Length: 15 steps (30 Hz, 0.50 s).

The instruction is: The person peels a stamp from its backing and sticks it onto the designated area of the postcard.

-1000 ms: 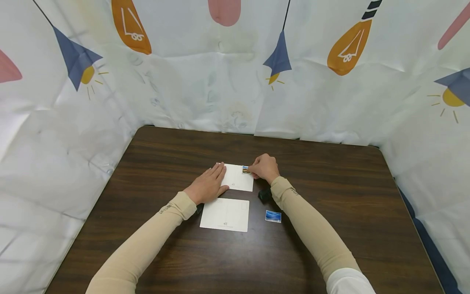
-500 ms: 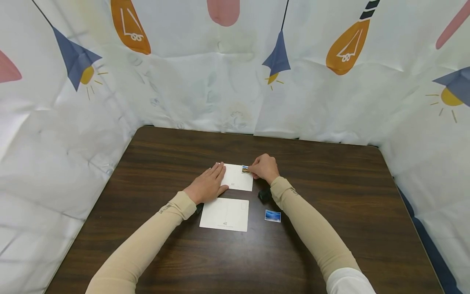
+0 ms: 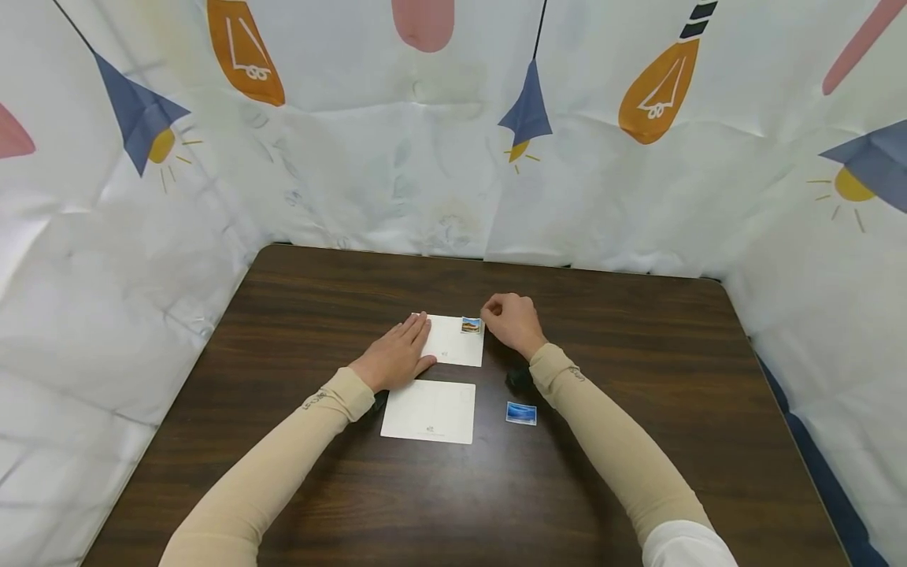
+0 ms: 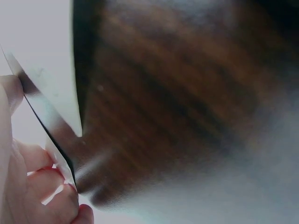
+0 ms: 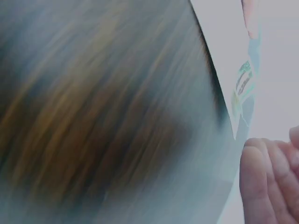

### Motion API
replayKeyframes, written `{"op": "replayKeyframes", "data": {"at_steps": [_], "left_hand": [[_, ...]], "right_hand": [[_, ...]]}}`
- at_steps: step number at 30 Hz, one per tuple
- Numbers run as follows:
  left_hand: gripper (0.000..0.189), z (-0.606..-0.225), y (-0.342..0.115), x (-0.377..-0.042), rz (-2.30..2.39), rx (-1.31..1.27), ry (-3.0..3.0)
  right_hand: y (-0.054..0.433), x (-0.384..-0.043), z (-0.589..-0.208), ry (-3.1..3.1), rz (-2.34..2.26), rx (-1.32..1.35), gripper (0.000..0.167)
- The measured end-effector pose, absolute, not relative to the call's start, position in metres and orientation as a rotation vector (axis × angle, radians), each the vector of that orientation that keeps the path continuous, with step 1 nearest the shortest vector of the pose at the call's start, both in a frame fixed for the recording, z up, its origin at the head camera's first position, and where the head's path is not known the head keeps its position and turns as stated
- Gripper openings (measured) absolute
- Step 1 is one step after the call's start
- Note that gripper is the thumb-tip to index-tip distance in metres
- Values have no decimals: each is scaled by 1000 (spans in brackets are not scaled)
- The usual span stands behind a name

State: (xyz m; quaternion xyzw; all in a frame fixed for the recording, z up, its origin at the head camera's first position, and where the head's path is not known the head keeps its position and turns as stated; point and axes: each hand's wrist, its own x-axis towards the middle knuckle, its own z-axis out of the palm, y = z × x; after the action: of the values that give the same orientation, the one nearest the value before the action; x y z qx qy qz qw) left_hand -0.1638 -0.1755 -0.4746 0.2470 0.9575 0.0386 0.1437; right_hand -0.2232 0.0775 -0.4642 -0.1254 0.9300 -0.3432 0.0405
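Observation:
A white postcard (image 3: 456, 352) lies on the dark wooden table. My left hand (image 3: 394, 356) rests on its left side with fingers extended; in the left wrist view the hand's fingers (image 4: 46, 186) lie at the card's edge. A small landscape-picture stamp (image 3: 471, 325) sits at the card's upper right corner. Just right of that corner is my right hand (image 3: 513, 321), its fingers loosely curled and apart from the stamp. In the right wrist view its fingertips (image 5: 254, 161) are near the card's corner, with nothing seen between them.
A second white postcard (image 3: 428, 412) lies nearer, below the first. To its right is a blue-picture stamp (image 3: 521, 413). White printed curtains (image 3: 397, 173) enclose the far edge and sides of the wooden table (image 3: 340, 496).
My right hand has let go of the picture stamp and moved slightly right, off the card. The stamp stays at the corner. My left hand keeps its place on the card.

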Motion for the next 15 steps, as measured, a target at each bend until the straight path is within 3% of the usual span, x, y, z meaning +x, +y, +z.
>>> {"op": "replayKeyframes", "data": {"at_steps": [7,15], "left_hand": [[76,-478,-178,-165,98,708,2775],[76,-480,-178,-166,111,723,2771]], "right_hand": [[74,-219,-467,2865,-873,-837,33],[66,-213,-464,2801,-474,-1085,47]]}}
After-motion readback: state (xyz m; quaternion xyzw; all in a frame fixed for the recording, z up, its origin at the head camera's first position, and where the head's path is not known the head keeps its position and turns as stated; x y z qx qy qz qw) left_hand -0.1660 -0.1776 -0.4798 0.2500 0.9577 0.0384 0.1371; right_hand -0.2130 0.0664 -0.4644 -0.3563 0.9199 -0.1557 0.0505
